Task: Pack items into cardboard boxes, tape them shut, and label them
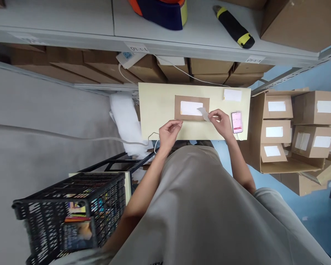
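A flat brown cardboard box (pixel 177 107) lies on the pale yellow table, with a white label (pixel 190 108) on its top face. My right hand (pixel 220 121) pinches a small pale paper slip (pixel 203 113), whose far end hangs over the right part of the label. Whether the slip touches the label, I cannot tell. At the box's lower left corner is my left hand (pixel 170 133), its thumb and fingertips pressed together; anything between them is too small to make out. A phone (pixel 237 122) with a lit screen lies right of my right hand.
A white label sheet (pixel 232 95) lies at the table's (pixel 154 110) back right. Shelving with a tape dispenser (pixel 165 14) and a utility knife (pixel 234 26) overhangs the back. Right stands a large carton (pixel 256 136) of labelled boxes; lower left, a black crate (pixel 71 198). A cable (pixel 113 139) crosses left.
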The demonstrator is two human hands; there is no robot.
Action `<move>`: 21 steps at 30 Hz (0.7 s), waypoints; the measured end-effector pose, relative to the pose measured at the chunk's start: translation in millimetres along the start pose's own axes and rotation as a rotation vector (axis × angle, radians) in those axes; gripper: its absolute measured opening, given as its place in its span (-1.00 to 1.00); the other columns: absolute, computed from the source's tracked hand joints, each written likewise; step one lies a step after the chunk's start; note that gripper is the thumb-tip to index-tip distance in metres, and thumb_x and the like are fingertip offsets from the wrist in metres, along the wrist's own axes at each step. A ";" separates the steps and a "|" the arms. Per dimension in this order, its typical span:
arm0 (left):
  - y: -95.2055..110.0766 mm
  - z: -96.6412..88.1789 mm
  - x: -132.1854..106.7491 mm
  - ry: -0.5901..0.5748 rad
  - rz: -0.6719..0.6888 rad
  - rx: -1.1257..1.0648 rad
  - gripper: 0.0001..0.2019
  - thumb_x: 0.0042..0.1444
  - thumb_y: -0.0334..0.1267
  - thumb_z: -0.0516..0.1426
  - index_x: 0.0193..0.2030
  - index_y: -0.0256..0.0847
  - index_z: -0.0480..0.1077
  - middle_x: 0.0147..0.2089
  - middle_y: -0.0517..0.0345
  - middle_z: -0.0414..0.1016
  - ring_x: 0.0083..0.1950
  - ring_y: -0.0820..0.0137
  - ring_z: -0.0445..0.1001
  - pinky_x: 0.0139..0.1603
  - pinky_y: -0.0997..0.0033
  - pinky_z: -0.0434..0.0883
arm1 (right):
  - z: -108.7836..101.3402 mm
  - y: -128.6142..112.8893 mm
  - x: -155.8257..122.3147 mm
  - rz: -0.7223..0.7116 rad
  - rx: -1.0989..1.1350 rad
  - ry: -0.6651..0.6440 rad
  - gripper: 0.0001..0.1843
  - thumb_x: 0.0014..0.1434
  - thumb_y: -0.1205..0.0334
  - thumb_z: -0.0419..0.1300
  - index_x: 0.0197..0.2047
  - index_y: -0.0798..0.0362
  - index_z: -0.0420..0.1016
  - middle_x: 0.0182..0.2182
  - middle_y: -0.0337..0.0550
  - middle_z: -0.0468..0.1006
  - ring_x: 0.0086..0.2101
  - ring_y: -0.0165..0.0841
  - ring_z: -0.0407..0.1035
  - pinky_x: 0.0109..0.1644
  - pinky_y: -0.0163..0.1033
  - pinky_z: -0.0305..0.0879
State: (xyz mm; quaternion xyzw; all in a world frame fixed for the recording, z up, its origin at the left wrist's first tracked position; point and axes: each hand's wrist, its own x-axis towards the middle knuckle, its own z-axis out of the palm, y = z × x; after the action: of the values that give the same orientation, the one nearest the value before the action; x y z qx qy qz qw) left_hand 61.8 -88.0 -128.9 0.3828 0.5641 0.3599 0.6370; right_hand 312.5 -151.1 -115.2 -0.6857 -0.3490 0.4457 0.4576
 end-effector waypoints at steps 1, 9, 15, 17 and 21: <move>-2.0 -1.2 0.3 0.005 -0.010 -0.007 -0.92 0.09 -0.34 0.48 -0.31 -0.18 0.70 -0.16 0.02 0.74 -0.01 0.24 0.70 0.22 0.25 0.60 | 1.2 -4.4 -3.9 -0.009 0.001 0.001 -0.78 0.30 -0.05 0.41 -0.22 -0.11 0.59 -0.16 -0.16 0.71 -0.03 -0.18 0.61 0.23 0.02 0.65; -13.4 -4.3 1.6 -0.064 -0.032 -0.080 -0.74 0.06 -0.11 0.54 -0.16 -0.14 0.72 -0.15 0.03 0.77 -0.14 0.32 0.70 -0.01 0.34 0.61 | 14.6 -41.7 -37.1 -0.064 0.042 -0.038 -0.79 0.38 -0.06 0.40 -0.18 -0.14 0.61 -0.08 -0.11 0.71 0.07 -0.14 0.62 0.24 0.03 0.63; -10.6 -7.2 6.3 -0.126 -0.063 -0.105 -0.58 0.01 0.03 0.59 -0.11 -0.16 0.70 -0.14 0.00 0.77 -0.29 0.40 0.63 -0.24 0.43 0.51 | 25.7 -54.7 -53.6 -0.041 0.021 -0.030 -0.72 0.40 -0.16 0.39 -0.16 -0.16 0.58 -0.05 -0.10 0.71 0.11 -0.12 0.61 0.23 0.02 0.61; -10.8 -9.1 9.6 -0.139 -0.110 -0.106 -0.57 0.01 -0.01 0.59 -0.07 -0.17 0.70 -0.13 -0.01 0.77 -0.30 0.41 0.60 -0.27 0.44 0.49 | 28.7 -57.0 -57.1 -0.032 0.020 -0.016 -0.70 0.39 -0.18 0.40 -0.16 -0.15 0.58 -0.05 -0.10 0.71 0.10 -0.13 0.60 0.22 0.01 0.61; -13.7 -11.2 16.5 -0.193 -0.174 -0.089 -0.59 0.01 -0.02 0.59 -0.11 -0.21 0.70 -0.10 -0.04 0.75 -0.29 0.40 0.60 -0.27 0.43 0.49 | 33.9 -61.3 -61.3 -0.029 0.063 0.002 -0.68 0.35 -0.18 0.44 -0.19 -0.14 0.58 -0.06 -0.11 0.71 0.07 -0.14 0.62 0.19 -0.01 0.62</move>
State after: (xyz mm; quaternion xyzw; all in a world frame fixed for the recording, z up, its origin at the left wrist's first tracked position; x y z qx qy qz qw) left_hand 52.7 -78.6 -149.2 0.3368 0.5148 0.2895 0.7333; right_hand 254.6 -174.0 -45.9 -0.6663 -0.3442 0.4493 0.4855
